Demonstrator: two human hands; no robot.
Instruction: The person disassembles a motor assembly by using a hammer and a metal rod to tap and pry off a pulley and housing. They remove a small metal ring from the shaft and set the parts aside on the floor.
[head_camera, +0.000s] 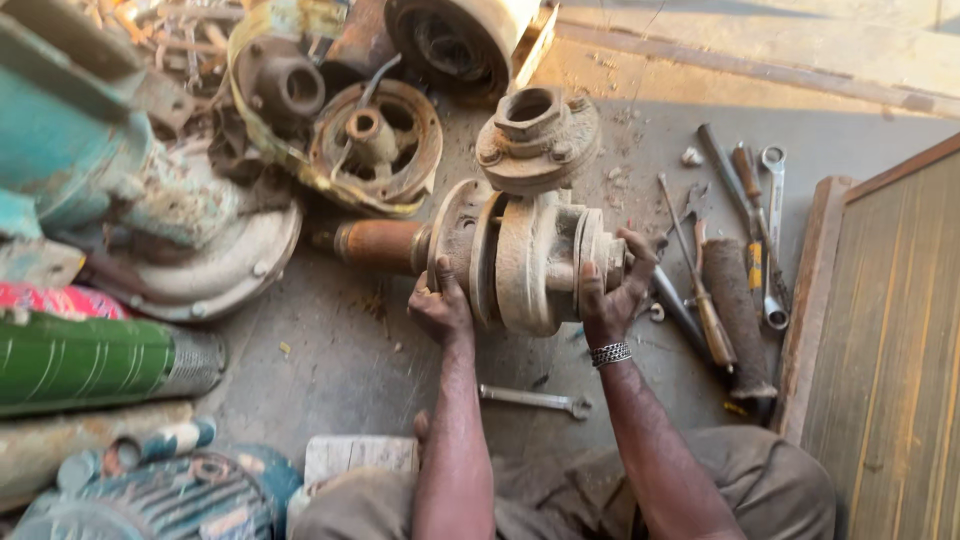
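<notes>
Rust-brown cast-iron pump body (520, 260) lies on its side on the grey concrete floor (340, 370), its shaft (378, 245) pointing left. Left hand (440, 308) curled around the rim of the left flange; right hand (615, 290) spread wide over the right end face, fingers gripping. Metal bracelet (610, 353) on right wrist. Loose flanged cap (538, 138) just behind the pump. Spanner (535, 400) on floor between the forearms. Wrenches and screwdrivers (735, 240) in a cluster to the right, beside a wooden board (890, 330). Green cylinder (100, 362) and teal motor housing (60, 140) at left. Floor dusty, stained.
</notes>
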